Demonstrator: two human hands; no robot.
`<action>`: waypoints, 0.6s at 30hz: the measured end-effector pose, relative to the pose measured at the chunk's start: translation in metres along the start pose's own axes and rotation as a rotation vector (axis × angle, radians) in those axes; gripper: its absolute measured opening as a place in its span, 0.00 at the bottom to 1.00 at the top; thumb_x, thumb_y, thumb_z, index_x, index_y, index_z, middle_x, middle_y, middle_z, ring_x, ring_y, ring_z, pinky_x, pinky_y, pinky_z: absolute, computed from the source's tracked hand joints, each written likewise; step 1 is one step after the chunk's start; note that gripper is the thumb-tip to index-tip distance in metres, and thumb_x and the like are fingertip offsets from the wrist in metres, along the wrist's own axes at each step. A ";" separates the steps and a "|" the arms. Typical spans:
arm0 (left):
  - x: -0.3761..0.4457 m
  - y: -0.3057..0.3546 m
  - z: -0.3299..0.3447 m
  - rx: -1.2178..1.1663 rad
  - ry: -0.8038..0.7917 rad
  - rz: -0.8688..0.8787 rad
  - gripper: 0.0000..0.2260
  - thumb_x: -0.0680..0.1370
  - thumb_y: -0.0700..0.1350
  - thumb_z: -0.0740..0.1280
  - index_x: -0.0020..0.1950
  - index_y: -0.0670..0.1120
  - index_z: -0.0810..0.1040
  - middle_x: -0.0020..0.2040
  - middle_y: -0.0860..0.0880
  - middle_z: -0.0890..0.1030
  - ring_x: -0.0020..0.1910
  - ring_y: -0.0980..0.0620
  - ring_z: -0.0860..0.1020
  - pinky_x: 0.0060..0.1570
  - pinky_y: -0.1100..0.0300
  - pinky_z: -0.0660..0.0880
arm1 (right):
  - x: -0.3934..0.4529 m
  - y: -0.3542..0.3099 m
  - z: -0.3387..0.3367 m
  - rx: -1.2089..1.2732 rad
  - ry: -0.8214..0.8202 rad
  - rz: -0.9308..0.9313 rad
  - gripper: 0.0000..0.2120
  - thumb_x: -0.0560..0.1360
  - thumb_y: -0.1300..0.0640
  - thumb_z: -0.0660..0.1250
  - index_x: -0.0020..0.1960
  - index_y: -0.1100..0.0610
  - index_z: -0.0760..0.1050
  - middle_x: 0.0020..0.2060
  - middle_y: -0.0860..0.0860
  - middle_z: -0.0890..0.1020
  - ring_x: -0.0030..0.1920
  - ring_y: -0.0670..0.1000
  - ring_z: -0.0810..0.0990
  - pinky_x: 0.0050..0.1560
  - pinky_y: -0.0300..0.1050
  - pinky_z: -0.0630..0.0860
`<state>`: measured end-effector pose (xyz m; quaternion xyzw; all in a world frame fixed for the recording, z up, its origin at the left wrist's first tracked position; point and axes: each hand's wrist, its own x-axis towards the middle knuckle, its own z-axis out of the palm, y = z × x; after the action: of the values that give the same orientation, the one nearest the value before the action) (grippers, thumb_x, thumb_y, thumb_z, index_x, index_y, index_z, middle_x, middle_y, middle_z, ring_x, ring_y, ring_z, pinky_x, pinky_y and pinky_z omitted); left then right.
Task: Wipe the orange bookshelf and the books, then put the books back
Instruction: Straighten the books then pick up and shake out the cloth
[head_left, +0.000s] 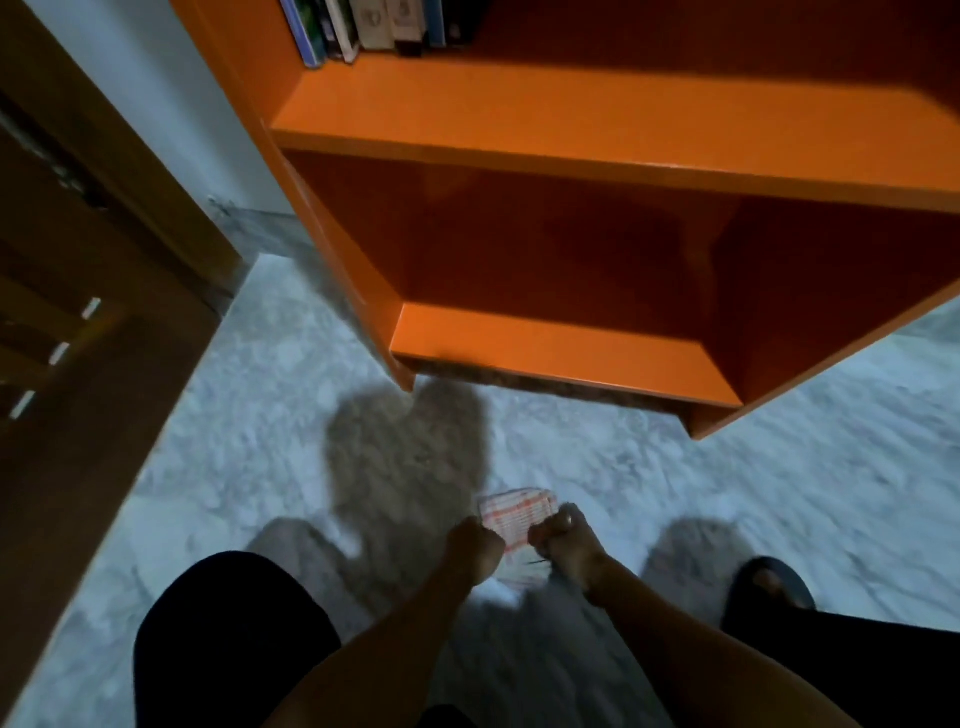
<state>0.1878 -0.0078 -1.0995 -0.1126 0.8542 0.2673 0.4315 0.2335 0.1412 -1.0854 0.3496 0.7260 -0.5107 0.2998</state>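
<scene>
The orange bookshelf (597, 135) stands ahead of you on the far side of the floor, with its lower shelf (561, 358) and the wide middle shelf bare. A row of books (374, 26) stands upright at the far left of the upper shelf, only partly in view. Near you, low in the scene, both of your hands grip a white cloth with orange checks (517, 519). Your left hand (475, 543) is curled round its left edge and your right hand (566, 535) round its right edge, fists close together, the cloth bunched between them and well apart from the shelf. It looks as if you are folding or wringing it before wiping.

Mind a few risks. The picture is blurred and dim, so you could miss dust in the dark back corners of the lower compartment. If the cloth is wet, it could mark the book covers. The books lean slightly at the left end, so a careless pull on one could tip the others off the shelf edge. The wooden door (104, 291) stands close on your left, and your sandalled foot (769, 584) rests near the right, so a wide swing could strike either.
</scene>
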 end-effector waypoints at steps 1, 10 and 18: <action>0.004 -0.001 0.007 -0.017 0.038 -0.021 0.17 0.79 0.45 0.62 0.64 0.38 0.79 0.61 0.40 0.82 0.62 0.43 0.79 0.58 0.56 0.77 | 0.018 0.017 0.007 0.073 0.002 0.029 0.07 0.75 0.61 0.71 0.52 0.60 0.77 0.50 0.64 0.83 0.43 0.54 0.81 0.51 0.60 0.80; 0.006 0.024 0.004 -0.465 -0.028 -0.152 0.21 0.78 0.58 0.65 0.55 0.41 0.84 0.51 0.41 0.85 0.53 0.43 0.84 0.51 0.55 0.81 | 0.002 -0.016 0.000 0.278 -0.043 0.101 0.13 0.76 0.71 0.63 0.55 0.59 0.78 0.52 0.60 0.83 0.45 0.59 0.84 0.44 0.52 0.82; -0.011 0.062 -0.037 -0.935 -0.144 -0.053 0.07 0.79 0.40 0.69 0.53 0.38 0.83 0.52 0.41 0.84 0.39 0.48 0.82 0.40 0.58 0.79 | -0.004 -0.059 -0.018 0.148 -0.187 -0.144 0.10 0.77 0.67 0.67 0.47 0.52 0.77 0.49 0.57 0.82 0.46 0.51 0.80 0.44 0.36 0.78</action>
<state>0.1427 0.0228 -1.0501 -0.2977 0.6070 0.6192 0.3993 0.1866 0.1442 -1.0453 0.2687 0.6785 -0.6134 0.3020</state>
